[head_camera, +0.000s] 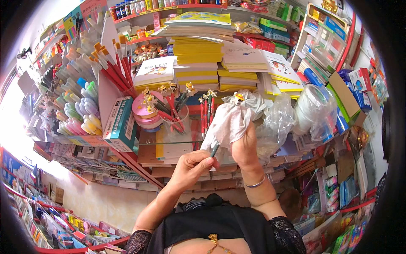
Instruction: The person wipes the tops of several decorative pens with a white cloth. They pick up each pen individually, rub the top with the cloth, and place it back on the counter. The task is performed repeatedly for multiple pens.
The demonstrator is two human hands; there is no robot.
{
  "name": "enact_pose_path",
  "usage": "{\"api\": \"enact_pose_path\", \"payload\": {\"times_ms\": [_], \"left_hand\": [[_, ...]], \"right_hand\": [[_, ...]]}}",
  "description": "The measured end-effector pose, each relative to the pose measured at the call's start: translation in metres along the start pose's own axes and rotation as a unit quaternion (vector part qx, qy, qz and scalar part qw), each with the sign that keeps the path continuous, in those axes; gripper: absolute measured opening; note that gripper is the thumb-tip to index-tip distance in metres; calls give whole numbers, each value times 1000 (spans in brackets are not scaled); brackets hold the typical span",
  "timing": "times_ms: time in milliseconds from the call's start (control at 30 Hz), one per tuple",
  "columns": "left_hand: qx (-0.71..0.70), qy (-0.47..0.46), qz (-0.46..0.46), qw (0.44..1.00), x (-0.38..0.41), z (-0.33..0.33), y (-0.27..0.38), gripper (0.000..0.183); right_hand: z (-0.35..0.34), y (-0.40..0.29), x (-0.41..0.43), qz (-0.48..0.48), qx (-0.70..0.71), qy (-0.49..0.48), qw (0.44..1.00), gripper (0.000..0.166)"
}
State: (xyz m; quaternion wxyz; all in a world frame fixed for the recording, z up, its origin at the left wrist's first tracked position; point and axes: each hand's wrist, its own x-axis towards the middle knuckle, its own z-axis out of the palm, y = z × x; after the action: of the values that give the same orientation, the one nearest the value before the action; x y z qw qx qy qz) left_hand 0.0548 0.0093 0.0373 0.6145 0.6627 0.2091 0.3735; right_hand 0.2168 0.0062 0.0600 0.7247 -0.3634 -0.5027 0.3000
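My left hand (196,165) grips the lower end of a dark green pen (214,149). A white cloth (231,122) is wrapped about the pen's upper part, and my right hand (246,144) holds it there. The pen's figure topper, a skull in a yellow straw hat (239,96), sticks out above the cloth. Behind my hands, several red and green pens (207,112) with like toppers stand upright. A clear plastic cup (177,120) to their left holds more of them, leaning. Another crumpled pale cloth (253,100) lies just behind the topper.
Round pink tins (147,109) and a fluorescent pen box (120,122) stand left, near racks of markers (79,104) and red-handled brushes (115,70). Yellow-edged books (198,50) are piled at the back. Clear plastic bags (277,117) and a white roll (311,104) sit right. The glass counter edge (168,143) runs before me.
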Motion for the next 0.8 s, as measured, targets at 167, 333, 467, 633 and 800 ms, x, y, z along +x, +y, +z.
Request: {"api": "enact_pose_path", "payload": {"times_ms": [167, 333, 467, 633, 800], "left_hand": [[-168, -24, -50, 984, -5, 2, -5, 25], [-264, -27, -58, 962, -7, -3, -17, 22], [-273, 18, -57, 960, -11, -6, -29, 19], [-218, 33, -83, 972, -12, -8, -24, 16], [110, -91, -117, 983, -9, -38, 18, 21]], "right_hand": [[7, -6, -6, 31, 69, -29, 997, 21], [21, 1, -33, 75, 31, -93, 992, 19], [25, 11, -45, -25, -25, -131, 991, 18], [24, 14, -48, -55, -73, -149, 985, 18], [10, 1, -31, -44, -96, -182, 978, 21]]}}
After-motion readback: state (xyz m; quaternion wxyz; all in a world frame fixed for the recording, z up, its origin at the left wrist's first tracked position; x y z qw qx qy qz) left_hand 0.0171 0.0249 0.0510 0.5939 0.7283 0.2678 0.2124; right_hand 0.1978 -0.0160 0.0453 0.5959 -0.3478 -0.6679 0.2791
